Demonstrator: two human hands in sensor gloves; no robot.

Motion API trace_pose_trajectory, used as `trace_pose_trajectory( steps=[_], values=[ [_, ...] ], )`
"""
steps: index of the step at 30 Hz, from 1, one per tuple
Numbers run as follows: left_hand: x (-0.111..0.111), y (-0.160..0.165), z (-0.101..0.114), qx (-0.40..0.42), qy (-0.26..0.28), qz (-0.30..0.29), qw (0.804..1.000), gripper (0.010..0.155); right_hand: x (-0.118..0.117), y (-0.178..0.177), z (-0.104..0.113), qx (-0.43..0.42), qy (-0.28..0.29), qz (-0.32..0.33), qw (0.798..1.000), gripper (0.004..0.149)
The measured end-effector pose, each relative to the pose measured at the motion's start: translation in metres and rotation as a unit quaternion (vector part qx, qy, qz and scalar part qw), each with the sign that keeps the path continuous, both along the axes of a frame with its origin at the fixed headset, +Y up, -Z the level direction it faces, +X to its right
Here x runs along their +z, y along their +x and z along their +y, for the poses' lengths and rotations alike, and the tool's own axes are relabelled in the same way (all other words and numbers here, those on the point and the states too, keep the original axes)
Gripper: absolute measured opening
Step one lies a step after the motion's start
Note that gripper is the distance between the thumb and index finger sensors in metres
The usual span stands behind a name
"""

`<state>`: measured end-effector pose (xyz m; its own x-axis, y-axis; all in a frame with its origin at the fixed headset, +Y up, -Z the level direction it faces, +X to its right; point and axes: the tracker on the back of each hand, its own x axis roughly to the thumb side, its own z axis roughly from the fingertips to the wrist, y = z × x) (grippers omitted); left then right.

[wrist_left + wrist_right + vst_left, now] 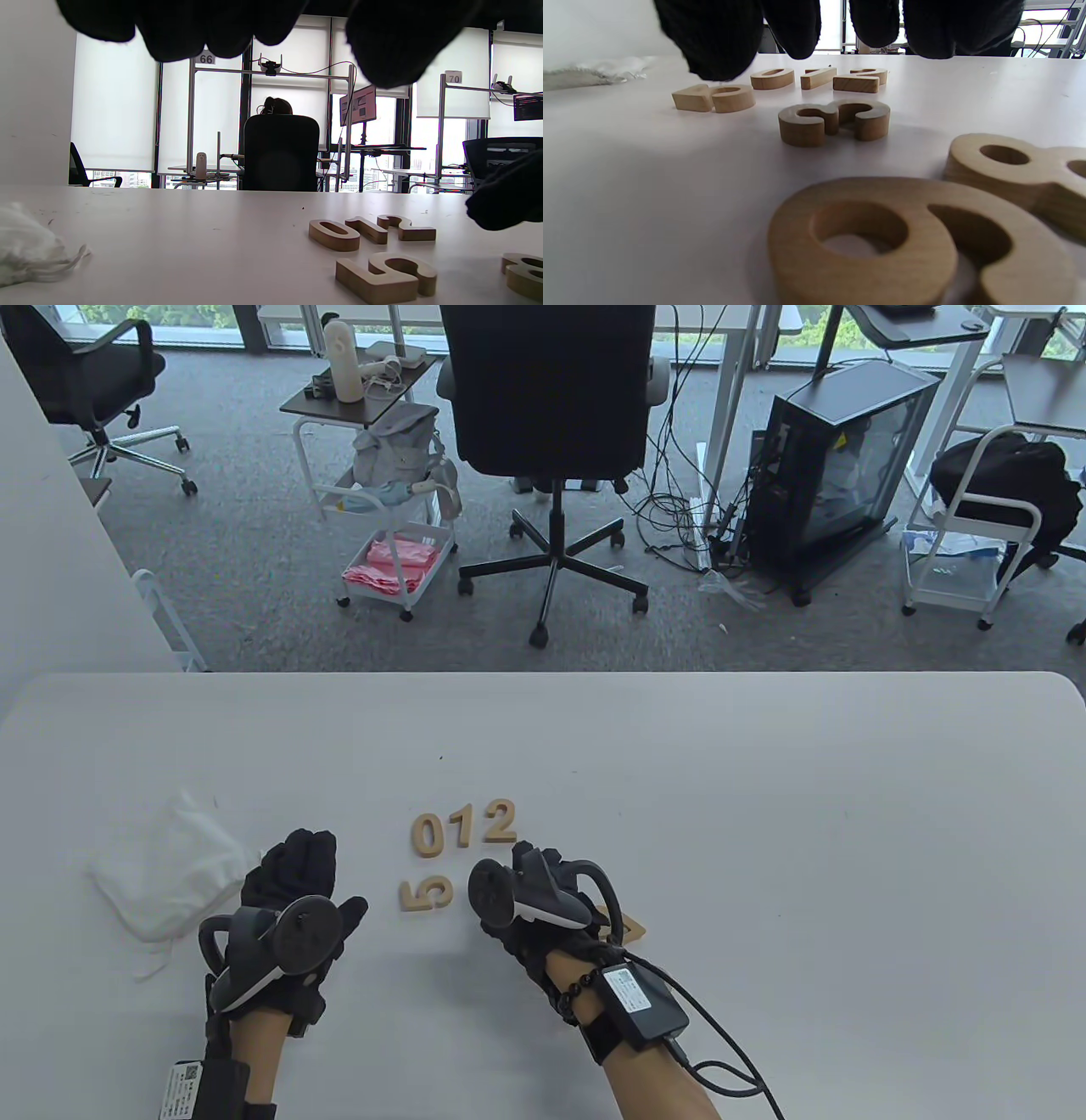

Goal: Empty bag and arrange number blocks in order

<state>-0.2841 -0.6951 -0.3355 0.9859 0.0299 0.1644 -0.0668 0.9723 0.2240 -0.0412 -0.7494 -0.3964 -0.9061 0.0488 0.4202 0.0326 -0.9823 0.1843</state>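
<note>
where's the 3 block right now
The 3 shows in the right wrist view, flat on the table under the right hand, just nearer than the 0-1-2 row and right of the 5.

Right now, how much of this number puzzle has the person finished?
The white bag lies slack on the table, seemingly emptied. Blocks 0, 1 and 2 stand in a row. The right hand hovers over the 3, likely next. The 5 and other loose blocks remain; the left hand holds nothing.
</note>
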Motion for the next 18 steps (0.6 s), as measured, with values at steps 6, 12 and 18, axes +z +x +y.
trace_pose_trajectory(
  steps=[6, 12, 18],
  values=[
    [0.000, 0.000, 0.000, 0.001, -0.002, -0.002, 1.000, 0.084, -0.004, -0.005, -0.017, 0.025, -0.029, -0.004, 0.999, 0.064],
    [0.001, 0.000, 0.001, 0.003, 0.001, -0.002, 1.000, 0.084, -0.006, -0.006, -0.023, 0.036, -0.035, -0.005, 0.999, 0.063],
    [0.001, 0.000, 0.001, 0.004, 0.001, -0.002, 1.000, 0.084, -0.004, -0.008, -0.023, 0.049, -0.015, -0.001, 0.999, 0.060]
  ],
)
